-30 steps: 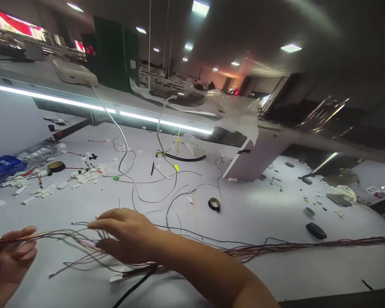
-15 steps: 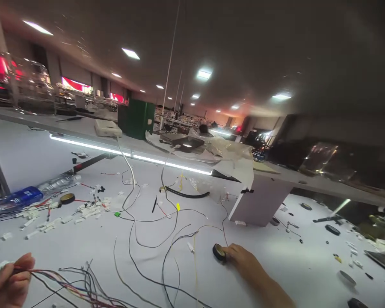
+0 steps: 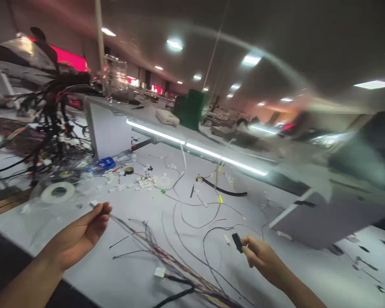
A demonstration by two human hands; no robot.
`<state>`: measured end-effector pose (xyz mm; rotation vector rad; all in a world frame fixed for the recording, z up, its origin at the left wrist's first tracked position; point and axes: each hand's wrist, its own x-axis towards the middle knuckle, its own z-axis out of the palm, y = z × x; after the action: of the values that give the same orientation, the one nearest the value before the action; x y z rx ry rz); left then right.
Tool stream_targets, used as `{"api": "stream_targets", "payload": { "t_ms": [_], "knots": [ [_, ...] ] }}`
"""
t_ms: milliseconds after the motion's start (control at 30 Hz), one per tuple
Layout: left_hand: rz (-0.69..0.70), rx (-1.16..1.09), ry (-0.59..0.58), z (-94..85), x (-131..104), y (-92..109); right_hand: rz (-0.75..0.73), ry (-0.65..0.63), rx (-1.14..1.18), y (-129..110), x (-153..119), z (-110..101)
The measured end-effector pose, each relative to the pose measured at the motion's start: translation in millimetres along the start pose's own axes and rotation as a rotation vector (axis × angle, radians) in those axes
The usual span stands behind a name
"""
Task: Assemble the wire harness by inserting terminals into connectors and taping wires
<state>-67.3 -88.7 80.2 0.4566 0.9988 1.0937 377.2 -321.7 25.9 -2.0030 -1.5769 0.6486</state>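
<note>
My left hand [image 3: 88, 233], at the left, pinches the end of a wire bundle [image 3: 157, 248] near a white connector [image 3: 94, 204]. From there the bundle runs across the table down to the bottom edge, and a second white connector [image 3: 159, 272] lies beside it. At the right, my right hand [image 3: 258, 252] holds a black tape roll [image 3: 237, 242] between thumb and fingers. Close to the roll lies a small white piece [image 3: 226, 239]. Loose thin wires curve over the table between my hands.
A white tape roll [image 3: 57, 193] lies at the left, with a blue-labelled bottle [image 3: 105, 163] behind it. White connectors [image 3: 147, 182] are scattered farther back. A lit shelf [image 3: 167, 117] spans the back, and a grey divider panel [image 3: 333, 218] stands at the right.
The view has swung left, bringing the wire bundle and the dark cables at the left into sight. My right hand has picked the tape roll up and turned it.
</note>
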Motion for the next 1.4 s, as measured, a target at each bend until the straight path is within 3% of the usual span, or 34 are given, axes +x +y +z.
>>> {"api": "stream_targets", "payload": {
  "t_ms": [133, 267, 333, 433, 567, 800, 967, 1100, 1233, 1300, 1400],
  "knots": [
    [-0.031, -0.062, -0.211, -11.2, -3.0, -4.4, -0.270, -0.180, 0.275, -108.7, 28.2, 24.7],
    [-0.019, -0.038, -0.197, -17.9, -11.2, -7.3, -0.633, -0.330, 0.465, -208.1, 74.2, 61.7],
    [-0.006, -0.019, -0.226, -16.9, -16.9, -6.9, -0.695, -0.345, 0.495, -241.8, 97.9, 80.2],
    [0.044, 0.032, -0.277, -13.4, -23.8, -5.8, -0.703, -0.386, 0.486, -273.0, 124.2, 100.9],
    [0.104, 0.111, -0.310, -11.3, -28.2, -5.0, -0.755, -0.397, 0.390, -290.0, 139.4, 113.2],
    [0.159, 0.160, -0.425, -13.1, -30.4, -9.9, -0.926, -0.164, 0.108, -296.4, 145.8, 112.0],
    [0.265, 0.273, -0.320, -9.1, -28.8, -19.7, -0.930, -0.113, 0.006, -297.2, 148.3, 111.7],
    [0.421, 0.463, -0.211, -11.1, -26.9, -18.7, -0.775, -0.167, 0.116, -298.0, 156.3, 122.8],
    [0.626, 0.682, -0.157, -13.2, -19.4, -8.3, -0.494, -0.184, 0.453, -298.0, 154.6, 150.7],
    [0.592, 0.619, -0.185, -13.3, -12.1, -5.4, -0.314, -0.301, 0.680, -295.0, 146.3, 163.8],
    [0.378, 0.387, -0.224, -14.8, -0.1, -8.0, -0.157, -0.494, 0.858, -285.4, 131.4, 171.3]
  ]
}}
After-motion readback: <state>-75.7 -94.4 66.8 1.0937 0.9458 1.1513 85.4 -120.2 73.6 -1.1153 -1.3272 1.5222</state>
